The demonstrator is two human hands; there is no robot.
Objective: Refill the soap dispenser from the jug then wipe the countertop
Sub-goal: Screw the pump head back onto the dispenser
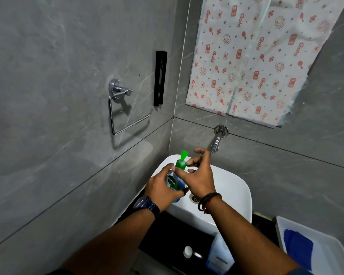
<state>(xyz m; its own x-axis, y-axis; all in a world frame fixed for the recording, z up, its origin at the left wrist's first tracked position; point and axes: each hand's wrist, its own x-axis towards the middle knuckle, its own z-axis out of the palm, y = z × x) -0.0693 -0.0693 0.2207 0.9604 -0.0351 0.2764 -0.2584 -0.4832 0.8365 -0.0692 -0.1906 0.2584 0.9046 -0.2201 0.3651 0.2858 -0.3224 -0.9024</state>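
The soap dispenser (pixel 174 182) stands on the left rim of the white basin (pixel 232 187), its green pump (pixel 181 161) in place. The left hand (pixel 163 190) is wrapped around the bottle's body; the right hand (pixel 199 175) pinches the pump collar, other fingers spread. Whether the pump is coming off or going back on cannot be told. At the near edge of the dark desk (pixel 167 235), the jug (pixel 218 255) stands uncapped, its white cap (pixel 187 251) beside it. A blue cloth (pixel 298 249) lies in a white tray (pixel 326 253) to the right, so wiping looks not yet begun.
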